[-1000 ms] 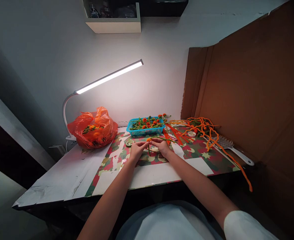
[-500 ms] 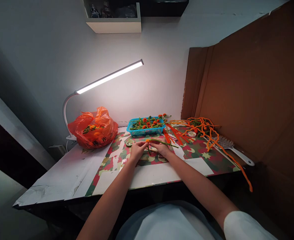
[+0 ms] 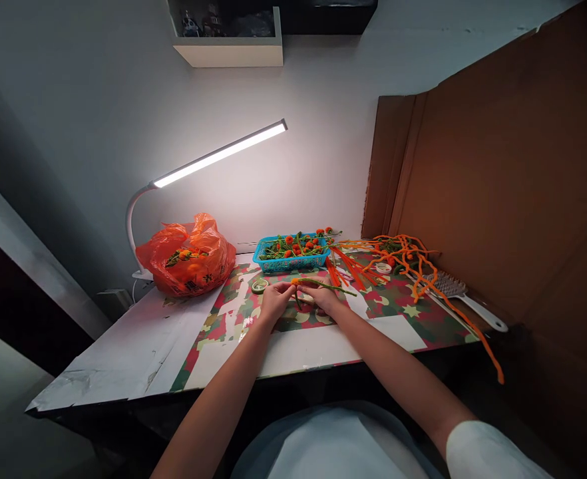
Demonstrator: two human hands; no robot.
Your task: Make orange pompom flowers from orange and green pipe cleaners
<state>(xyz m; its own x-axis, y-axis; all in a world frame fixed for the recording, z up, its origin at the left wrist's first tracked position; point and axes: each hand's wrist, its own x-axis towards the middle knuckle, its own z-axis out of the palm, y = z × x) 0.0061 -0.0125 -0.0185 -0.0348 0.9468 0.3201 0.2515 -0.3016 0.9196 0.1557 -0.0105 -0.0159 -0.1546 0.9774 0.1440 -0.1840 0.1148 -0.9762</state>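
My left hand [image 3: 275, 299] and my right hand [image 3: 324, 297] meet over the middle of the table. Between their pinched fingertips is a fuzzy flower with a small orange head [image 3: 294, 282] and a green stem [image 3: 346, 291] that runs out to the right past my right hand. A short green piece hangs below the fingertips. Both hands are closed on this flower, the left at the head and the right just beside it. A roll of green tape [image 3: 260, 286] lies left of my left hand. Part of a thin item under my right hand is hidden.
Behind my hands stands a blue basket [image 3: 293, 265] of orange flowers with green stems. An orange plastic bag [image 3: 188, 259] sits left, beside the lamp [image 3: 218, 154]. Orange fuzzy strands [image 3: 408, 249] and a brush [image 3: 478, 311] lie right, along a cardboard panel [image 3: 493, 166].
Hardly anything differs. Both hands keep the same hold on the flower, and the view has shifted very slightly.
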